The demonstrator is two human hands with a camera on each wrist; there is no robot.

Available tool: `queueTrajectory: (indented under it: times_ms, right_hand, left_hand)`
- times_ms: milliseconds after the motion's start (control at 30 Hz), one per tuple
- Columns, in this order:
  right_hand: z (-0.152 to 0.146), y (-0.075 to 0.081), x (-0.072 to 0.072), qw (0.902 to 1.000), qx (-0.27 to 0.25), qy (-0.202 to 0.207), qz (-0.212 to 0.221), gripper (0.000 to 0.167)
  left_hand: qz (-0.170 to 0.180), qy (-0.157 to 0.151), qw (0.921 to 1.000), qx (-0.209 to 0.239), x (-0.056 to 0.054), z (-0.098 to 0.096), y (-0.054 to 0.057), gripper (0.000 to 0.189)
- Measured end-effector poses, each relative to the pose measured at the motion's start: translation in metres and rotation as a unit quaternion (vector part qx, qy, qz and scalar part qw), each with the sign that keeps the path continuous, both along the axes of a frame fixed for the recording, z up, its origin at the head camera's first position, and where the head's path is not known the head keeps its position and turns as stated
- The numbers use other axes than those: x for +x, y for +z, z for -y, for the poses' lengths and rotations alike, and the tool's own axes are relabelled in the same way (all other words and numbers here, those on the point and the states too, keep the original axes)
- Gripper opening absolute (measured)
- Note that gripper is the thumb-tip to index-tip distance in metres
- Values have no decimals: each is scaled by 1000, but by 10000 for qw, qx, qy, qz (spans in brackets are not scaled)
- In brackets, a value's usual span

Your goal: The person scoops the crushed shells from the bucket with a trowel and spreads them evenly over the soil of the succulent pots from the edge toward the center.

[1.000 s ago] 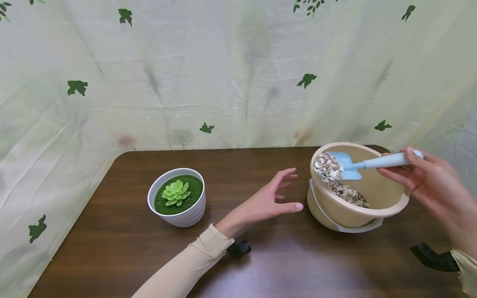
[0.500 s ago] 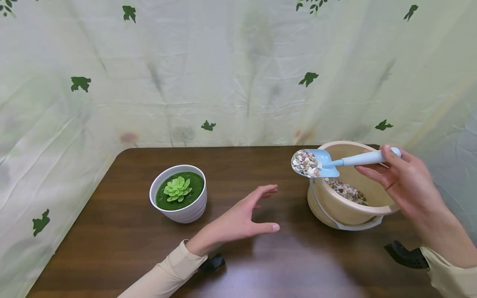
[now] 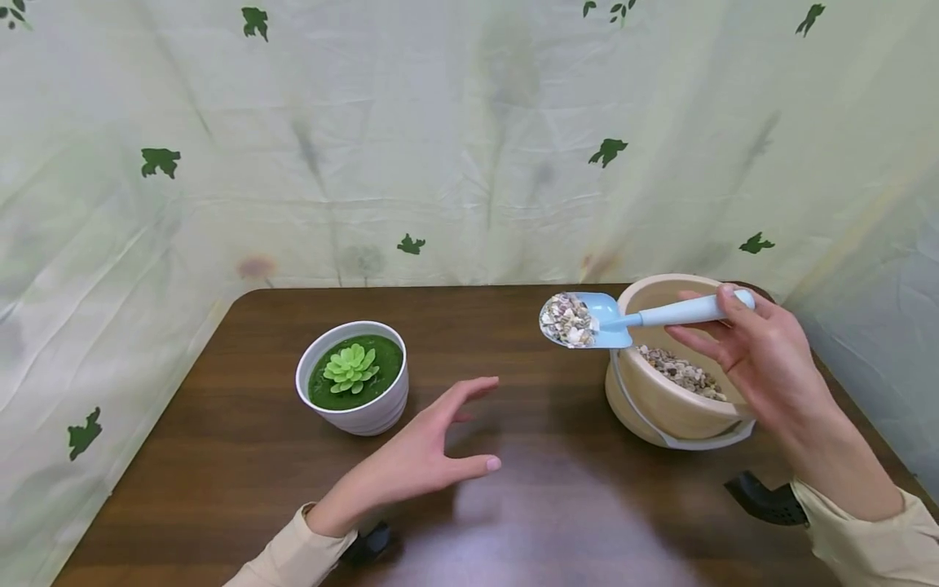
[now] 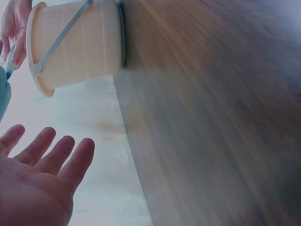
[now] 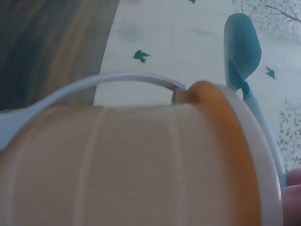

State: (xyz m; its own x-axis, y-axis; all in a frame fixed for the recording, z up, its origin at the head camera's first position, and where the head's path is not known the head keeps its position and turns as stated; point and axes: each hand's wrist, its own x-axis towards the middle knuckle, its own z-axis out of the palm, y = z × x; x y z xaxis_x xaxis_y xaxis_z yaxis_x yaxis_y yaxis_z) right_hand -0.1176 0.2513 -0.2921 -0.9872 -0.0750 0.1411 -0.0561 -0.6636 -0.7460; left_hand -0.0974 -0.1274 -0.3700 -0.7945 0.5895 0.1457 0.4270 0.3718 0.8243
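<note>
In the head view my right hand (image 3: 770, 359) pinches the handle of a light blue trowel (image 3: 678, 311) above the bucket's rim. Small mixed pebbles (image 3: 568, 319) fill the trowel's blade, which juts out past the left side of the beige bucket (image 3: 660, 416). More gravel (image 3: 682, 373) lies inside that bucket. My left hand (image 3: 407, 461) hovers over the table, fingers extended and thumb apart, holding nothing. Just beyond it, to the left, stands a white pot (image 3: 367, 418) with a green succulent (image 3: 351, 368) on a green surface. The right wrist view shows the trowel blade (image 5: 242, 49) from below.
Both hands are over a dark brown wooden table (image 3: 528, 522). Behind it hangs a pale curtain (image 3: 440, 147) with green leaf prints. The bucket's grey handle (image 3: 697, 444) hangs down along its front.
My right hand has carried the loaded trowel leftward, from over the bucket to beyond its left rim. My left hand has drawn back left and slightly down, nearer the pot.
</note>
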Motion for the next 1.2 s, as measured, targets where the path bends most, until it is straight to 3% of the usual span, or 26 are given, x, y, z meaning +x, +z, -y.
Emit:
queueTrajectory:
  times_ms: [133, 300, 633, 800, 1000, 1200]
  right_hand:
    - [6, 1, 1, 9996, -246, 97, -62, 16]
    - [14, 0, 1, 9997, -84, 93, -232, 16]
    - [34, -2, 1, 9995, -5, 186, -263, 19]
    - [45, -3, 0, 9995, 2, 221, -224, 19]
    - [60, -4, 1, 9985, 454, 128, -271, 19]
    - [74, -6, 1, 9969, 712, 63, -337, 22]
  left_hand:
    - [1, 185, 9998, -85, 8, 15, 0, 79]
    - [-31, 530, 9986, -79, 20, 37, -2, 78]
    - [-319, 654, 9973, 86, 39, 88, -15, 73]
    - [-364, 992, 9942, 203, 48, 111, -14, 67]
    - [-601, 1493, 9866, 262, 56, 136, -7, 61]
    - [-765, 2111, 9744, 97, 53, 155, -3, 52]
